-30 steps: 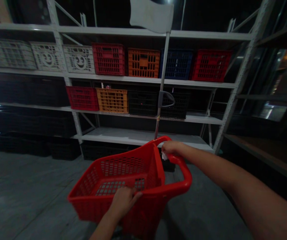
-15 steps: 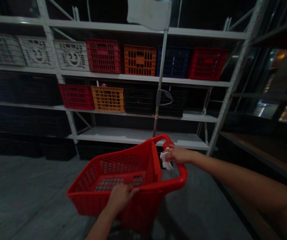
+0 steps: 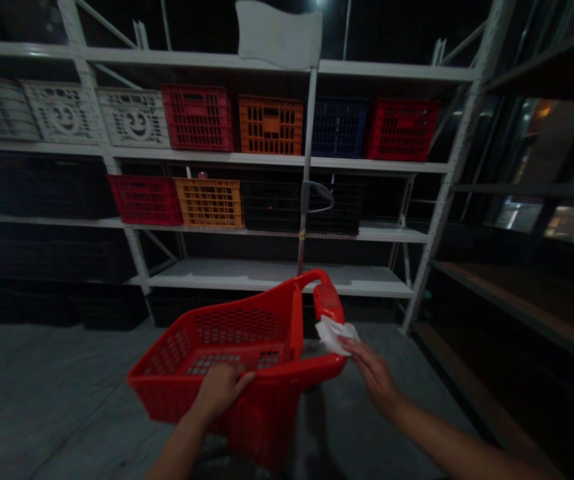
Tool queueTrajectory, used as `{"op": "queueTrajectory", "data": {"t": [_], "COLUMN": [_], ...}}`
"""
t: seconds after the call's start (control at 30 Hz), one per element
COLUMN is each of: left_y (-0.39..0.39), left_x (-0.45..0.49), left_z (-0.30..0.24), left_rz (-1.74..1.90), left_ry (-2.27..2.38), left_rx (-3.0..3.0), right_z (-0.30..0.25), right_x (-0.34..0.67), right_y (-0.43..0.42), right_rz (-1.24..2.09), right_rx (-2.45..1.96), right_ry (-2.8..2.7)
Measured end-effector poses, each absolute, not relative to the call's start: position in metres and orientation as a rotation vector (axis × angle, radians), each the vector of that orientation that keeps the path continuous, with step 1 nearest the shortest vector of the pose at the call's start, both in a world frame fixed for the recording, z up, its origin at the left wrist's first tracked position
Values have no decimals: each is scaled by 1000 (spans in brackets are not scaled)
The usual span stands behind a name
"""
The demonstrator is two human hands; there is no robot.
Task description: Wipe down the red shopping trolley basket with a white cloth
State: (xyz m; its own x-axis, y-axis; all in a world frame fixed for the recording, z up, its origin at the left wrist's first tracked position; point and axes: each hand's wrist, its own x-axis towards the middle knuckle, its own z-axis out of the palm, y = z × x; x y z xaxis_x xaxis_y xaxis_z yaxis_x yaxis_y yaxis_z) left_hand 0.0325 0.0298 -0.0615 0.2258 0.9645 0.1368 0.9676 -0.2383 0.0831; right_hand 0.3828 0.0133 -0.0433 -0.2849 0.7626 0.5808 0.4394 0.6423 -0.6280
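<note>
Red basket (image 3: 239,327) sits low in front of the person, tilted and mesh-sided, above the grey floor (image 3: 41,393) and held at its near end by both hands. On the left hand (image 3: 219,390), the fingers (image 3: 241,380) are curled down over the near rim in a closed grip, with the thumb side lying along the rim's top. On the right hand (image 3: 377,377), the fingers (image 3: 351,344) are stretched out almost flat and loosely spread, and their tips rest on a crumpled white cloth (image 3: 333,332). That cloth lies against the right near corner of the basket, where the thick red handle (image 3: 327,303) loops down to meet the rim; whether the thumb pinches the cloth from beneath cannot be seen. A thin metal pole (image 3: 307,133) rises from the far end of the basket, carrying a grey grip (image 3: 317,197) halfway up and a white flag (image 3: 279,33) at its top. Behind it stands a pale metal shelving rack (image 3: 277,273). The upper shelf holds white crates (image 3: 134,119), then a red, an orange crate (image 3: 270,125), a blue crate (image 3: 335,128) and another red. The shelf below holds red, orange and black crates (image 3: 271,207).
</note>
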Motion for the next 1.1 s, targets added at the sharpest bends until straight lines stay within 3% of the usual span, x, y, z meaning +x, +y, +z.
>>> {"op": "queueTrajectory", "data": {"t": [0.13,0.5,0.67,0.8,0.93,1.1], "left_y": [32,45,35,17,5,-5], "left_x": [22,-11,17,78,117,111], "left_z": [-64,-54,-29,3,22,25], "left_rz": [-277,-431,-666,-761,-443,-291], "left_ry": [-1878,-1779,-1933,-1868,-2169,-2171], "left_rx": [-2451,-2477,-2069,-2240,-2158,-2000], "right_z": [-66,9,5,2,-5,-5], "right_x": [365,338,312,291,280,274], "right_y": [14,152,135,106,73,60], "right_rz": [485,315,117,70,5,-113], "right_rx": [-895,-1207,-1325,-1388,-1257,-966], "right_ry": [-1794,-2069,-2138,-2129,-2154,-2231]}}
